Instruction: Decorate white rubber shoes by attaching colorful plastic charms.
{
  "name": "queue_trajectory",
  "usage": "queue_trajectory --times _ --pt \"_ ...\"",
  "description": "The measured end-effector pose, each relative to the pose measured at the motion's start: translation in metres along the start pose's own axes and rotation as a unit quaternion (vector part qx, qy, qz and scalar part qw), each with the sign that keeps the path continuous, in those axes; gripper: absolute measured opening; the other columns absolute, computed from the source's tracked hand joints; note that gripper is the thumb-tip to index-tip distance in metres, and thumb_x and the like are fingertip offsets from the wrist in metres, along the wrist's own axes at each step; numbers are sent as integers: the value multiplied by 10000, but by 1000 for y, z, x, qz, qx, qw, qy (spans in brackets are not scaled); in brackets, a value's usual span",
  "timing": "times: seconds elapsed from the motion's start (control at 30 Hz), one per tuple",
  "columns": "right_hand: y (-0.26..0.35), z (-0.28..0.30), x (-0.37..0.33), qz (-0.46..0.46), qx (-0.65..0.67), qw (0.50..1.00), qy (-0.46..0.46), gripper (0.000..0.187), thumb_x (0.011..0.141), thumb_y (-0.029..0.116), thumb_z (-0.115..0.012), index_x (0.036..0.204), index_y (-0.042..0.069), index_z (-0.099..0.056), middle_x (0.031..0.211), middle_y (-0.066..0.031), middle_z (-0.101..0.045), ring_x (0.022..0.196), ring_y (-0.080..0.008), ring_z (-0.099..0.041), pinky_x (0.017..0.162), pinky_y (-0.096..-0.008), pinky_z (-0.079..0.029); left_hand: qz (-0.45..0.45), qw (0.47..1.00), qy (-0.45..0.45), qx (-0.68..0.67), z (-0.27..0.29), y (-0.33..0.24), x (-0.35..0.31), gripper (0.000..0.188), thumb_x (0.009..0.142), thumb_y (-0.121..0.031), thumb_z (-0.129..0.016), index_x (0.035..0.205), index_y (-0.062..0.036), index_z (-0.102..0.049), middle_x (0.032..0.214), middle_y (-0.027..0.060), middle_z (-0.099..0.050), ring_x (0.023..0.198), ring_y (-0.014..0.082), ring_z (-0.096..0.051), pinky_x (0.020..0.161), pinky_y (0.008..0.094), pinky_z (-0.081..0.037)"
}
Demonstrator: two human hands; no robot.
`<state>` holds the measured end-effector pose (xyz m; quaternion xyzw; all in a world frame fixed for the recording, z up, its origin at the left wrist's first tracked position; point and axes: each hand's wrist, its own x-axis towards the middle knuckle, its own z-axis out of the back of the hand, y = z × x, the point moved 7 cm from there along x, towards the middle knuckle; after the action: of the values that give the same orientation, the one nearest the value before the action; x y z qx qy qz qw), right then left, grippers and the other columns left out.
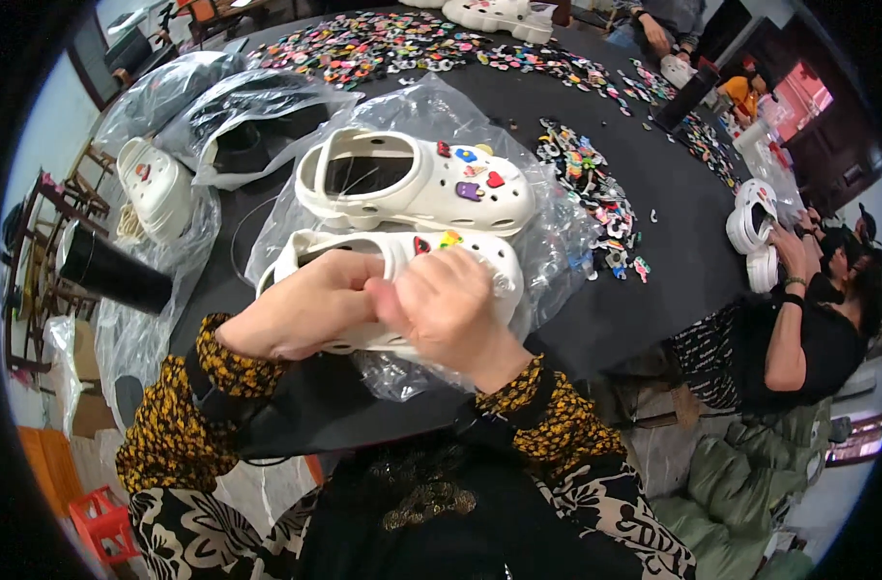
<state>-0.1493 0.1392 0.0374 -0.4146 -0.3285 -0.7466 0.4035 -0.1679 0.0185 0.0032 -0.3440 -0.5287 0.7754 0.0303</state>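
Observation:
Two white foam clogs lie side by side on clear plastic film, toes to the right. The far clog [363, 198] carries several small charms, among them a red heart [495, 179] and a purple popsicle [470, 191]. Over the near clog [504, 261] both my hands are closed, thumbs almost touching. My left hand [310, 304] grips it around its opening, fingertips hidden. Curled over its upper, my right hand [446, 302] hides whatever its fingers pinch. A yellow-green charm [449, 239] and a red one [421, 246] show beside the right hand.
Loose colourful charms [595, 184] are heaped right of the clogs, with a wider spread [363, 48] along the far side. Left stand a black tumbler [117, 269], another white clog [156, 188] and plastic bags [257, 111]. A co-worker at right handles white clogs [753, 217].

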Motion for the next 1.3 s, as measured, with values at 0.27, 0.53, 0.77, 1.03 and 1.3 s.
queue_trajectory --times 0.27,0.53,0.77,1.03,1.3 --pt "-24 4 1 -184 138 962 146 271 911 186 -617 693 29 -586 628 -104 -552 616 -312 -565 566 -400 -444 7 999 26 21 -6 3 4 159 946 -183 -559 983 -45 -628 613 -56 -520 388 25 -400 319 210 -274" --pt "-34 19 -7 -274 193 933 135 231 949 183 -576 851 -16 -639 746 -162 -620 712 -338 -605 656 -399 -479 -4 999 11 -43 -11 13 9 200 931 -181 -583 1034 -24 -649 688 -47 -590 481 19 -459 389 204 -340" --pt "-6 19 -12 -129 48 977 161 126 867 112 -628 959 28 -609 908 -136 -599 871 -338 -577 777 -427 -474 -42 998 -15 -51 -10 22 20 212 904 -247 -576 944 -49 -640 608 -23 -541 378 51 -380 314 253 -255" --pt "-1 10 -11 -119 -38 980 152 142 851 134 -628 886 30 -538 851 -146 -532 810 -338 -539 767 -448 -447 2 999 -39 23 -7 14 9 231 921 -207 -529 913 -10 -650 701 -23 -588 558 43 -476 451 227 -369" --pt "-2 7 -11 -90 -41 986 137 128 846 144 -613 849 43 -534 796 -125 -517 761 -310 -541 700 -432 -448 -64 997 -37 -33 -8 15 19 257 926 -247 -529 860 -25 -640 560 -22 -504 351 58 -357 308 245 -227"
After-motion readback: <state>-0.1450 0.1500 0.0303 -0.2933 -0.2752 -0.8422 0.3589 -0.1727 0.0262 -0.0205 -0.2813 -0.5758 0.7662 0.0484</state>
